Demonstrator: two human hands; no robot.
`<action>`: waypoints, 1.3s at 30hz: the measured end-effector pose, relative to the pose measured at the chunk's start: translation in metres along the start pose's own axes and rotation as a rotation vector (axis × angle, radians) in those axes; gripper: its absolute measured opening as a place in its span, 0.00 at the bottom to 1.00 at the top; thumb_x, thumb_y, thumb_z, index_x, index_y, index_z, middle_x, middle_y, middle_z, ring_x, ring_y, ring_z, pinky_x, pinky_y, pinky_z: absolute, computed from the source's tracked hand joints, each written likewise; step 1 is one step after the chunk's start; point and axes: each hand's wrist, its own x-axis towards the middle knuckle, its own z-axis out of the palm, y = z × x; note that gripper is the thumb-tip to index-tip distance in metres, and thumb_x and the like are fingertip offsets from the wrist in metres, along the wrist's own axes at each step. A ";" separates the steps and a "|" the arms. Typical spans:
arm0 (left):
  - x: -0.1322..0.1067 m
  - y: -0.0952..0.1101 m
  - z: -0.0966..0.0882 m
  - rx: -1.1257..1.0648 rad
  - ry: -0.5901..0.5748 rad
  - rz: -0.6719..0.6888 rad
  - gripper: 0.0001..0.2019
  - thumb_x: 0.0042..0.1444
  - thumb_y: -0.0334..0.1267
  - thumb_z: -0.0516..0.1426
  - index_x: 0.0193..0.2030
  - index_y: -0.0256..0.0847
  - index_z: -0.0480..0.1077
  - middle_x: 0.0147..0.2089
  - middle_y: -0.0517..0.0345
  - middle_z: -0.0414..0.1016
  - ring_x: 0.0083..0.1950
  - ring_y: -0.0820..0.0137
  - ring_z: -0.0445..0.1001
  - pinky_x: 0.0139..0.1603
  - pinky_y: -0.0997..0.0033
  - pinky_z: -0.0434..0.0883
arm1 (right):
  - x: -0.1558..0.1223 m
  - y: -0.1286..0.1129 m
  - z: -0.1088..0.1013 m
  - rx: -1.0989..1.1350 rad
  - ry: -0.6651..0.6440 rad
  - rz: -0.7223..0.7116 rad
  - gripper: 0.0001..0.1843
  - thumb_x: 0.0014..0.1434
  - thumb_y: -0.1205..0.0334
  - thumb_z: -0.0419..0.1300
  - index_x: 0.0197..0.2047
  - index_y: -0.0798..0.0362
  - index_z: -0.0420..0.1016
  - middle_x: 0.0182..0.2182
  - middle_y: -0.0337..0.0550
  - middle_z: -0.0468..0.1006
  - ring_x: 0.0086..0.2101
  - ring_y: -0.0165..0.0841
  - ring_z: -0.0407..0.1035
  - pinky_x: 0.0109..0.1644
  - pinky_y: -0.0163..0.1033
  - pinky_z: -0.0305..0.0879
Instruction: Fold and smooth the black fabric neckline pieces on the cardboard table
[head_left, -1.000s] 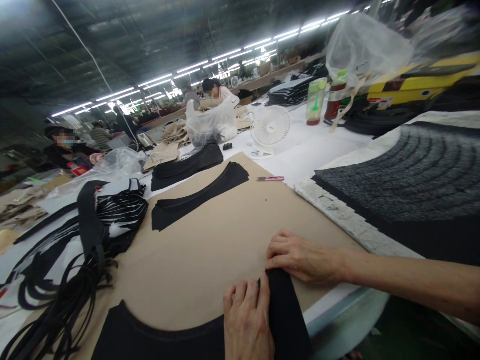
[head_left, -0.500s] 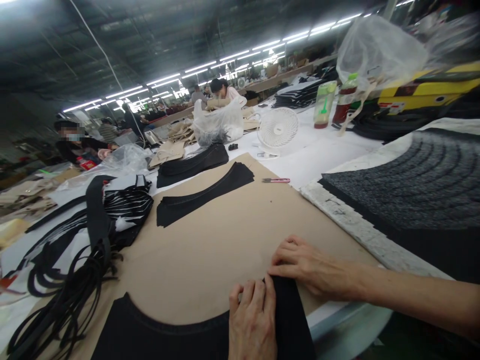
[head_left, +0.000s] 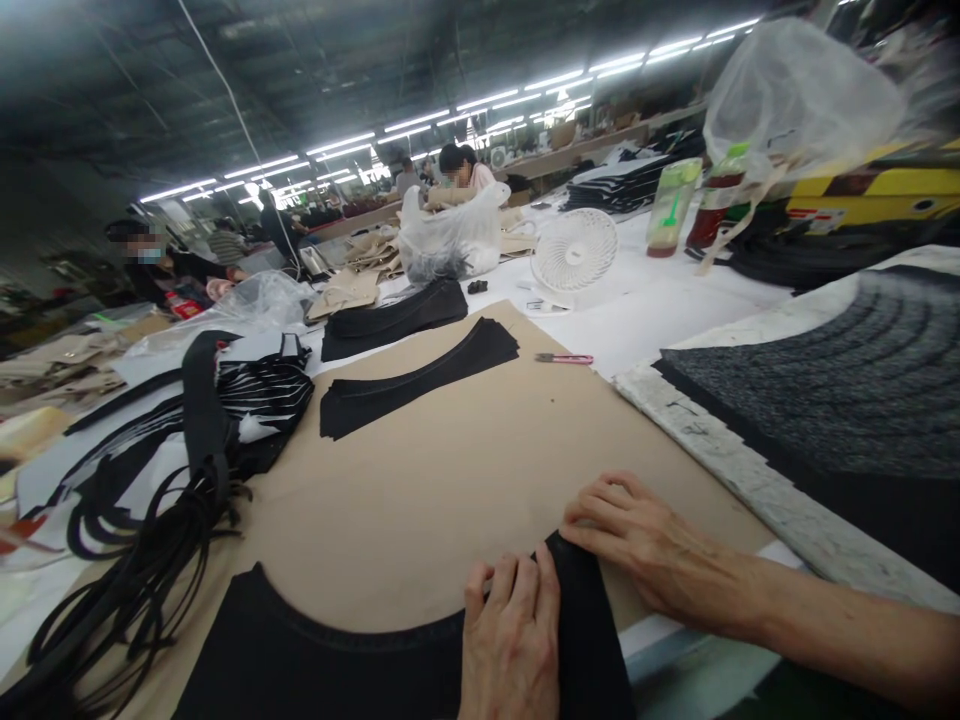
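Observation:
A curved black fabric piece [head_left: 315,650] lies at the near edge of a brown board [head_left: 420,480]. My left hand [head_left: 514,640] rests flat on the piece's right end, fingers stretched out together. My right hand [head_left: 645,545] lies just to the right of it, fingertips pressing the piece's upper right corner onto the board. A second curved black piece [head_left: 416,378] lies farther up the board, untouched.
Black straps [head_left: 142,540] and striped cloth [head_left: 262,390] lie at the left. A pink cutter [head_left: 564,358], a small white fan [head_left: 574,250], bottles [head_left: 675,205] and plastic bags [head_left: 450,235] sit beyond. A grey textured stack [head_left: 840,370] lies at the right. Other people work at far tables.
Both hands stayed on the black piece's right end with only slight shifts. The head camera drifted, so the scene slid a little to the right.

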 end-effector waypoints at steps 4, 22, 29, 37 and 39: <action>-0.001 0.000 -0.001 0.005 -0.006 -0.007 0.21 0.56 0.25 0.53 0.57 0.34 0.66 0.46 0.57 0.74 0.49 0.66 0.67 0.53 0.60 0.58 | 0.002 -0.005 0.002 0.025 -0.010 -0.021 0.24 0.55 0.77 0.48 0.53 0.52 0.70 0.42 0.47 0.73 0.42 0.38 0.63 0.52 0.48 0.52; -0.025 0.008 0.006 0.005 0.124 -0.080 0.19 0.62 0.28 0.46 0.56 0.34 0.69 0.55 0.52 0.75 0.54 0.64 0.69 0.54 0.61 0.59 | -0.008 -0.007 0.007 -0.051 0.007 0.005 0.26 0.55 0.77 0.48 0.54 0.52 0.70 0.47 0.46 0.74 0.48 0.38 0.64 0.55 0.48 0.50; -0.022 0.013 0.008 0.027 0.200 -0.088 0.20 0.63 0.28 0.42 0.52 0.32 0.73 0.52 0.51 0.77 0.51 0.64 0.71 0.54 0.63 0.61 | -0.003 -0.016 0.006 -0.089 -0.005 -0.001 0.30 0.50 0.78 0.49 0.54 0.49 0.71 0.49 0.44 0.74 0.47 0.37 0.65 0.55 0.47 0.51; -0.019 0.009 -0.007 -0.172 0.164 -0.134 0.20 0.63 0.32 0.45 0.56 0.36 0.70 0.55 0.53 0.75 0.51 0.63 0.71 0.51 0.62 0.65 | 0.001 -0.023 0.009 -0.081 0.068 0.007 0.29 0.54 0.80 0.45 0.56 0.54 0.70 0.45 0.48 0.75 0.45 0.38 0.65 0.52 0.47 0.55; -0.021 -0.001 -0.019 -0.266 0.097 -0.133 0.21 0.61 0.29 0.46 0.59 0.40 0.67 0.59 0.56 0.72 0.54 0.64 0.69 0.52 0.64 0.67 | 0.003 -0.029 0.012 -0.052 0.042 -0.004 0.29 0.54 0.80 0.47 0.56 0.54 0.69 0.45 0.47 0.74 0.45 0.38 0.65 0.52 0.46 0.55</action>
